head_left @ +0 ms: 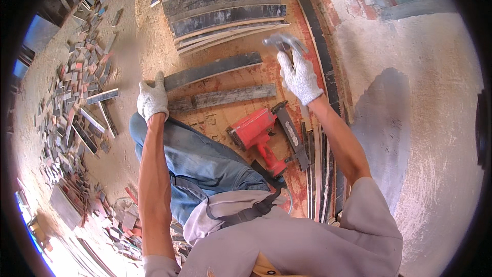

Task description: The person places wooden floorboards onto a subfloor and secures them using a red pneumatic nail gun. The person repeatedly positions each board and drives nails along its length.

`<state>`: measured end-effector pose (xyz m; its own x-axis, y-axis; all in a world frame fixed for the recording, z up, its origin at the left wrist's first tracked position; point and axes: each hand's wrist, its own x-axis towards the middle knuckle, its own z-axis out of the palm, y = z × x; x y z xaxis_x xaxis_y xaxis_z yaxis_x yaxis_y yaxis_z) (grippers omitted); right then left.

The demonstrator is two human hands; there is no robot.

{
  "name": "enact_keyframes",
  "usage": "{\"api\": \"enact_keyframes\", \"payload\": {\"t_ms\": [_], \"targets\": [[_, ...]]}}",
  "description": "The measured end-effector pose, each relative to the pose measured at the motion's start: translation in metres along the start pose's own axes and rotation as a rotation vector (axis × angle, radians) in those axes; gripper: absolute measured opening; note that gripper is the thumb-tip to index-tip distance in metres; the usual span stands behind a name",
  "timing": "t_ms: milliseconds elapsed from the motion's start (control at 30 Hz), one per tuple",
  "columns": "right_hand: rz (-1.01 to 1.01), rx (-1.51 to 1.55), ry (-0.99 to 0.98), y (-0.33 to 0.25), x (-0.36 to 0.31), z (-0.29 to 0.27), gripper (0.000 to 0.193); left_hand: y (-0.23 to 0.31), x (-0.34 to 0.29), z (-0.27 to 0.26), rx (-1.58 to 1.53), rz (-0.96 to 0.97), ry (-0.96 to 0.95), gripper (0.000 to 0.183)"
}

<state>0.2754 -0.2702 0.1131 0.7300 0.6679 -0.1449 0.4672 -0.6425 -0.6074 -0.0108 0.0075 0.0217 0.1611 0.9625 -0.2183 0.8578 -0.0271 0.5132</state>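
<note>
In a white knitted glove, my left hand (152, 97) is closed around the left end of a dark-faced plywood strip (218, 70) that lies crosswise before me. My right hand (301, 78), gloved the same way, grips a claw hammer (285, 42) just past the strip's right end. The hammer's metal head is raised and slightly blurred, and most of its handle is hidden by the hand. Closer to me lies a second, greyer strip (225, 97). A red nail gun (253, 129) with a black magazine rests between that strip and my body.
Several dark planks (225, 7) are stacked at the far side. Offcuts (77, 87) lie heaped along the left. Long narrow strips (319, 169) stand beside the nail gun at the right, near a long dark board (320, 46). Beyond them is a plastered wall (430, 97).
</note>
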Motion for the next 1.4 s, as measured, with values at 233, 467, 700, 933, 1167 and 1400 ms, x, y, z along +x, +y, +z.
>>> {"api": "enact_keyframes", "payload": {"t_ms": [233, 467, 700, 933, 1167, 1400], "targets": [[-0.428, -0.162, 0.144, 0.006, 0.028, 0.026, 0.036, 0.007, -0.001, 0.007, 0.052, -0.042, 0.017, 0.069], [-0.376, -0.159, 0.147, 0.003, 0.033, 0.021, 0.035, 0.012, -0.004, 0.005, 0.025, -0.051, 0.029, 0.070], [-0.490, -0.072, 0.273, -0.035, 0.035, 0.013, 0.032, 0.004, -0.007, 0.006, 0.003, -0.066, 0.048, 0.069], [-0.215, -0.357, -0.015, -0.021, 0.067, 0.028, 0.037, 0.005, -0.003, 0.003, -0.021, -0.099, 0.025, 0.068], [-0.122, -0.408, -0.126, -0.005, 0.073, 0.011, 0.048, 0.003, 0.002, 0.010, 0.015, -0.108, 0.066, 0.067], [-0.049, -0.355, -0.205, -0.017, 0.074, 0.016, 0.043, -0.010, -0.003, 0.012, -0.005, -0.039, 0.160, 0.065]]}}
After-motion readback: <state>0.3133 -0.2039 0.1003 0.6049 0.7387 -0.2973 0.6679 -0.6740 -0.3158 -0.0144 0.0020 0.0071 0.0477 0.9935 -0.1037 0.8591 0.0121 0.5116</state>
